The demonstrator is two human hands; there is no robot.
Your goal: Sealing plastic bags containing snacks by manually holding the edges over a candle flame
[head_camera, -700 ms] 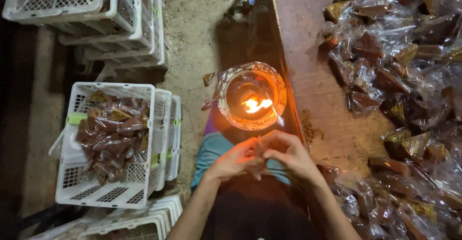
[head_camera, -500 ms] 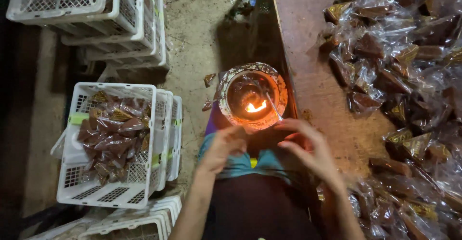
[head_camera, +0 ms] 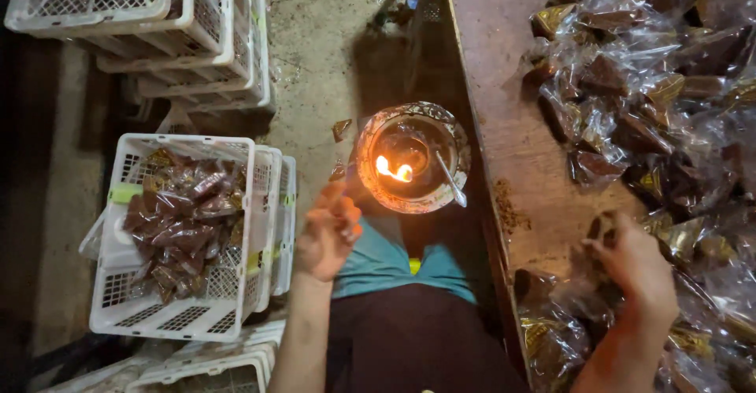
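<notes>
My left hand (head_camera: 331, 231) hovers empty with its fingers spread, just left of and below a glass bowl (head_camera: 366, 179) that holds a small burning flame (head_camera: 394, 170) and a metal spoon (head_camera: 451, 180). My right hand (head_camera: 634, 271) lies on the wooden table (head_camera: 504, 125), fingers bent down onto a clear packet of brown filling (head_camera: 602, 226) at the near edge of a big pile of such packets (head_camera: 654, 86). Whether the fingers grip that packet is hidden. My lap in a teal top and dark cloth (head_camera: 394, 298) fills the space below the bowl.
A white plastic crate (head_camera: 118, 283) on the floor at the left holds several filled packets (head_camera: 181, 220). More white crates (head_camera: 142, 15) are stacked at the top left and along the bottom edge. A bare concrete floor (head_camera: 323, 46) lies between the crates and the table.
My two hands were together below the bowl. They have parted: the right hand has gone right onto the packets on the table, and the left hand has drifted left and opened.
</notes>
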